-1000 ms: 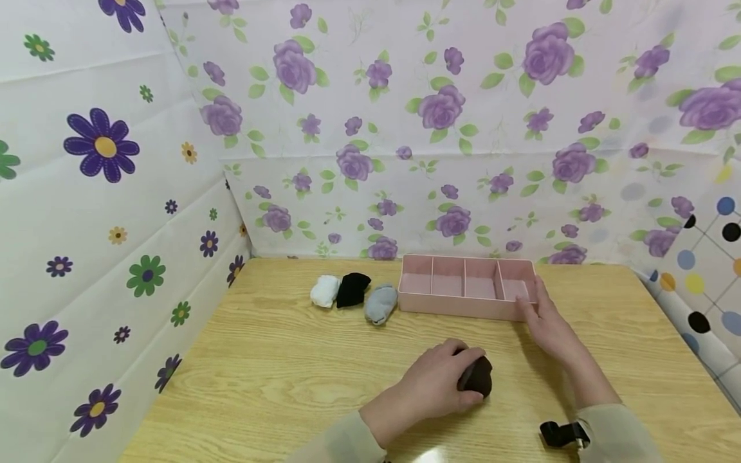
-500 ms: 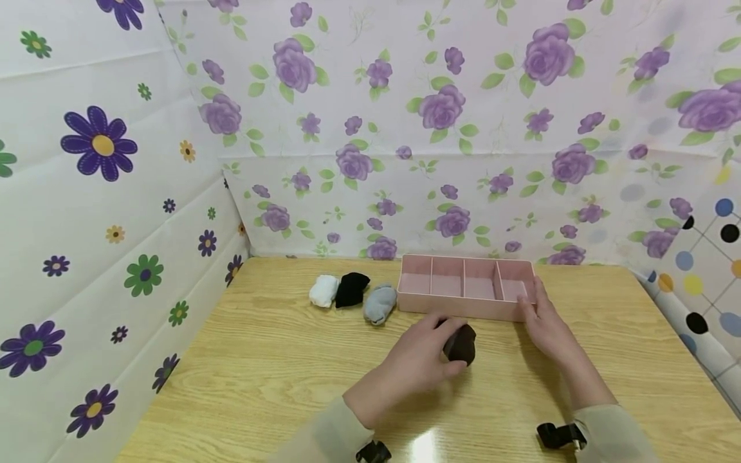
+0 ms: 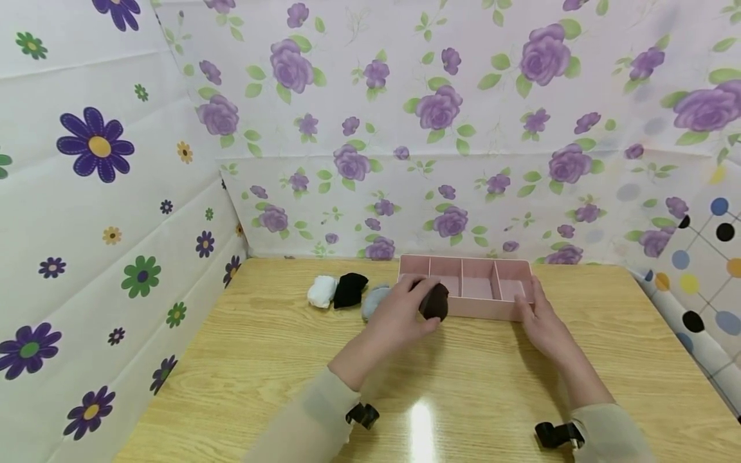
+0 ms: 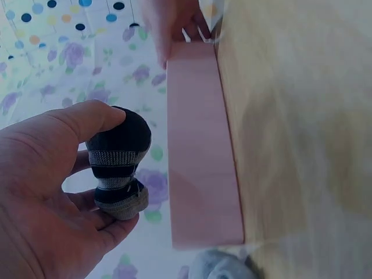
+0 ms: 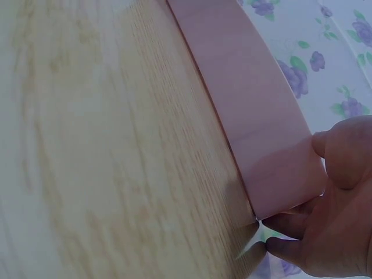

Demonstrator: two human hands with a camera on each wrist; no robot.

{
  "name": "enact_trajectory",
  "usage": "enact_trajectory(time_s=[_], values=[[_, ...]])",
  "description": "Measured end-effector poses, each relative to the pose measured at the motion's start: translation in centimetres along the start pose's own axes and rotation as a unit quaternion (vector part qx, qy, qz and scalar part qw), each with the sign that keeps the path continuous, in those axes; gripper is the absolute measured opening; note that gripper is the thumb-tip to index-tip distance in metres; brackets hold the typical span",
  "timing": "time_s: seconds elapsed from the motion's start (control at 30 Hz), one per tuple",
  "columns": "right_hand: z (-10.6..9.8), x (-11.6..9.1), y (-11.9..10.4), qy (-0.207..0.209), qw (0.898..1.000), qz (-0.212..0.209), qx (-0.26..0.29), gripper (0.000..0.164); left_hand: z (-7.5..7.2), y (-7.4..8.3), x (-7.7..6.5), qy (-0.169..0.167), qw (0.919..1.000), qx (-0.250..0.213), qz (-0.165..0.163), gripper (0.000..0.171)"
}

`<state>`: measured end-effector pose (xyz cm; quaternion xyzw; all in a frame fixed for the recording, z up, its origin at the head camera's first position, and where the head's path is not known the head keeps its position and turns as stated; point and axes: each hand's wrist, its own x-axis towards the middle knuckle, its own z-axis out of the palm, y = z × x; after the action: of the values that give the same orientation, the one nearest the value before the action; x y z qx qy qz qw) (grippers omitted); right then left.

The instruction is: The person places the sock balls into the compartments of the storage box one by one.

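Observation:
My left hand [image 3: 395, 316] grips a balled-up dark sock [image 3: 436, 302] between thumb and fingers, held up at the front left of a pink divided box [image 3: 485, 309]. In the left wrist view the sock [image 4: 120, 160] shows grey stripes and a rounded black end under the thumb. The box stands on the table with several compartments in a row; the left ones are partly hidden by the left hand. At the box's right end, my right hand [image 3: 546, 326] holds the corner, thumb on the front and fingers round the end wall [image 5: 290, 206].
Left of the box lie a grey sock bundle [image 3: 373, 305], partly behind the left hand, a black bundle [image 3: 350, 290] and a white bundle [image 3: 322, 291]. A flowered cloth wall [image 3: 347, 206] rises behind the wooden table [image 3: 260, 379].
My left hand has carried the dark sock away from me and to the left, from the table's middle up to the box's front. The right hand stays at the box's right end.

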<state>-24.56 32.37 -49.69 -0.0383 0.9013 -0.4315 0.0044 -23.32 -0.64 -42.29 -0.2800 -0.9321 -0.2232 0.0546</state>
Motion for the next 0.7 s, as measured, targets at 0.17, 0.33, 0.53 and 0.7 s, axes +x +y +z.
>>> enact_trajectory(time_s=[0.17, 0.33, 0.53, 0.7], values=[[0.0, 0.0, -0.1, 0.003, 1.0, -0.001, -0.005, 0.081, -0.6, -1.4, 1.4, 0.016, 0.9998, 0.012, -0.008, 0.076], [0.0, 0.1, -0.2, 0.003, 1.0, 0.0, -0.009, 0.082, -1.0, -2.4, 2.6, 0.019, 0.9998, 0.003, -0.007, 0.077], [0.0, 0.1, -0.1, 0.007, 1.0, 0.0, -0.014, 0.081, -0.8, -3.1, 3.8, -0.006, 0.9987, -0.028, -0.043, 0.081], [0.0, 0.0, -0.1, 0.005, 1.0, 0.002, -0.009, 0.082, -0.5, -3.6, 4.5, -0.008, 0.9964, -0.063, -0.056, 0.081]])
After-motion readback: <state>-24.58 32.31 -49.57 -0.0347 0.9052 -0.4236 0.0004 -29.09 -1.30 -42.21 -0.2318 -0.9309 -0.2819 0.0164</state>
